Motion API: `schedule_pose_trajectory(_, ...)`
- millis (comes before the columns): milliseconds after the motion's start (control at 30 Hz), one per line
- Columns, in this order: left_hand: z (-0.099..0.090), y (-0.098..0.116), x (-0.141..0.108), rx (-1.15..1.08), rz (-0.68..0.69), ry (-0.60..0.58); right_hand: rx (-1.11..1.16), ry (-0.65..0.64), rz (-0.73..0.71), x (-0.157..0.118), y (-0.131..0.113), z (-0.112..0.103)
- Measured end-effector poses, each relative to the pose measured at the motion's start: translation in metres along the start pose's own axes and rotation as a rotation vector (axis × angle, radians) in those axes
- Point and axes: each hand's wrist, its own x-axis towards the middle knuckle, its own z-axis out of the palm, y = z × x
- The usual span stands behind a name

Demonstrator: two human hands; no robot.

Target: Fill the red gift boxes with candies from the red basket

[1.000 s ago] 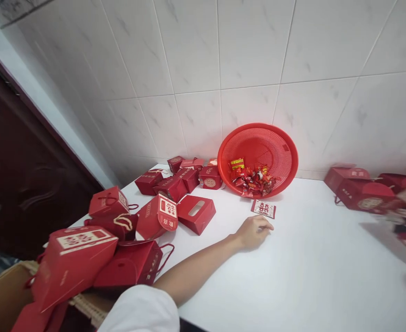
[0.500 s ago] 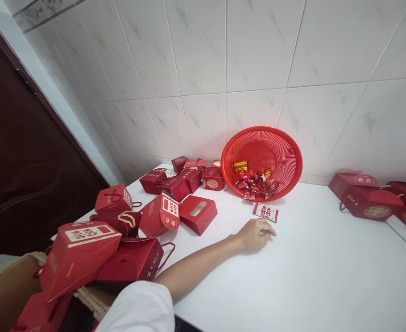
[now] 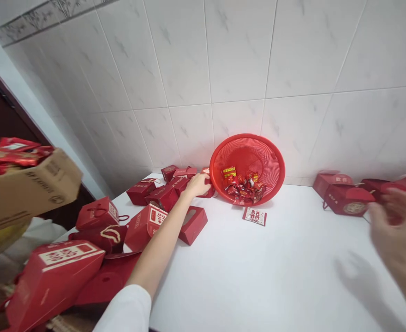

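Observation:
My left hand (image 3: 196, 185) reaches across the counter, its fingers closed over a small red gift box (image 3: 208, 191) beside the colander. That box is largely hidden by the hand. On the right, my right hand (image 3: 397, 226) is blurred by motion. Its fingers look apart and hold nothing, in front of the red gift boxes (image 3: 349, 201) by the wall. A red plastic colander (image 3: 247, 144) leans against the tiles with wrapped candies (image 3: 246, 186) inside. Just in front of it lies a small white and red packet (image 3: 254, 216).
Several red boxes crowd the left, including a large one (image 3: 56, 276) near me and a windowed one (image 3: 193, 225) under my left forearm. A cardboard carton (image 3: 30, 184) of red packets is at far left. The white counter (image 3: 258, 276) meets a tiled wall (image 3: 237, 60).
My left hand has moved forward and left from the bare counter to the box beside the colander. My right hand has come into view at the right. The view has shifted, showing the carton.

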Motion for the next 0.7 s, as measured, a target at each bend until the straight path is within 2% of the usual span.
schedule_pose_trajectory(33,0.002,-0.008,0.006,0.029,-0.060,0.013,0.030,-0.054,-0.020,-0.011,-0.005,0.016)
schedule_pose_trajectory(133,0.010,-0.024,0.020,0.075,-0.107,-0.031,0.143,-0.389,-0.059,-0.058,-0.020,0.043)
schedule_pose_trajectory(233,0.013,-0.028,0.029,0.209,-0.094,-0.179,0.204,-0.615,-0.059,-0.099,-0.030,0.048)
schedule_pose_trajectory(300,0.011,-0.024,0.031,0.297,-0.102,-0.245,0.222,-0.707,-0.044,-0.113,-0.033,0.047)
schedule_pose_trajectory(400,0.004,-0.012,0.030,0.375,-0.164,-0.244,0.234,-0.785,0.014,-0.119,-0.034,0.045)
schedule_pose_trajectory(500,-0.004,-0.002,0.025,0.448,-0.228,-0.325,0.250,-0.821,0.073,-0.122,-0.034,0.044)
schedule_pose_trajectory(600,-0.009,-0.002,0.019,0.469,-0.169,-0.330,0.285,-0.841,0.098,-0.122,-0.034,0.050)
schedule_pose_trajectory(700,-0.009,-0.006,0.013,0.373,-0.079,-0.375,0.314,-0.840,0.222,-0.102,-0.038,0.075)
